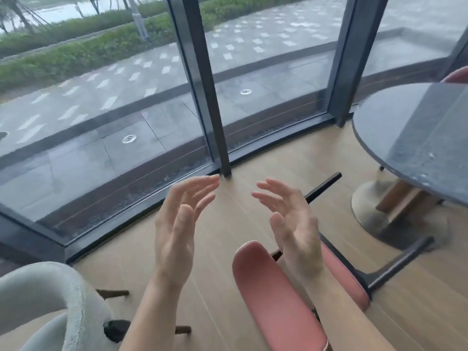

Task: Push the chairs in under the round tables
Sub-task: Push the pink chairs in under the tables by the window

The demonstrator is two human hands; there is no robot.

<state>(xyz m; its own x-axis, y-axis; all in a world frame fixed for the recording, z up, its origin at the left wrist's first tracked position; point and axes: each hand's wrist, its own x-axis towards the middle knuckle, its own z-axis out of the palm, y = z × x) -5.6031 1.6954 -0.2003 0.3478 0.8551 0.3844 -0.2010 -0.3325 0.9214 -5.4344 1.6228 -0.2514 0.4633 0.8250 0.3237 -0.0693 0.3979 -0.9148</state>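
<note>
Both hands free: left hand (174, 234) & right hand (293, 231) spread, palms facing, gripping nothing, prob. lining up to grab the pink chair (273, 295) just below. The chair sits near the round table (410, 127), not yet under it.

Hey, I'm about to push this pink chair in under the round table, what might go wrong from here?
The black legs of the pink chair may catch on the wide base of the round table. Neither the left hand nor the right hand grips the chair yet, so a loose shove might swing it toward the window glass.
</note>
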